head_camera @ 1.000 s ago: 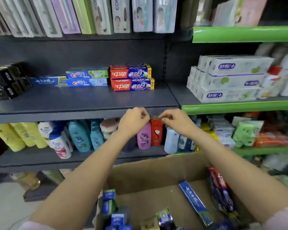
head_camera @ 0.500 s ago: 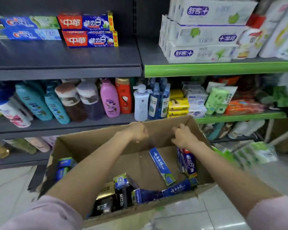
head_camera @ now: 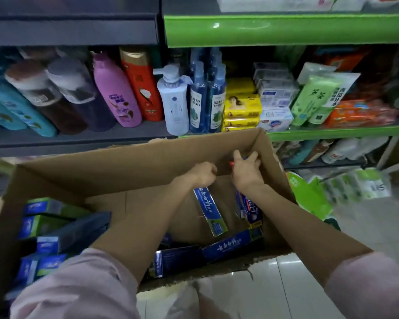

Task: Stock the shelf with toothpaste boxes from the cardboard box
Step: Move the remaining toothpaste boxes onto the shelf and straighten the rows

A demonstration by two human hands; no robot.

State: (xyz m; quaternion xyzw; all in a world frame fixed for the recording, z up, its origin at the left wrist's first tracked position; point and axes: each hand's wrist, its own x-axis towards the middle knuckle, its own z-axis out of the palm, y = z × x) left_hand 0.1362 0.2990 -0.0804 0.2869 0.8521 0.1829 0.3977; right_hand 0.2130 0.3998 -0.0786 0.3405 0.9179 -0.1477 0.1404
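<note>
An open cardboard box (head_camera: 129, 166) stands below the shelves with several toothpaste boxes inside. My right hand (head_camera: 245, 168) grips the top end of a red-and-blue toothpaste box (head_camera: 251, 208) that stands against the box's right wall. My left hand (head_camera: 204, 173) hovers beside it near the far wall, its fingers curled, and nothing shows in it. A blue toothpaste box (head_camera: 210, 210) leans just under that wrist. More blue boxes (head_camera: 228, 246) lie along the near side, and blue-green ones (head_camera: 46, 224) are piled at the left.
Shampoo and lotion bottles (head_camera: 115, 93) fill the grey shelf behind the box, with soap packs (head_camera: 242, 107) and green pouches (head_camera: 318, 97) on the green-edged shelf (head_camera: 286, 31). Green packets (head_camera: 309, 196) lie on the tiled floor (head_camera: 286, 284) to the right.
Both hands dropped from the shelf edge into the cardboard box. My right hand took hold of the red-and-blue box. The view tilted downward, and the toothpaste shelf left the frame.
</note>
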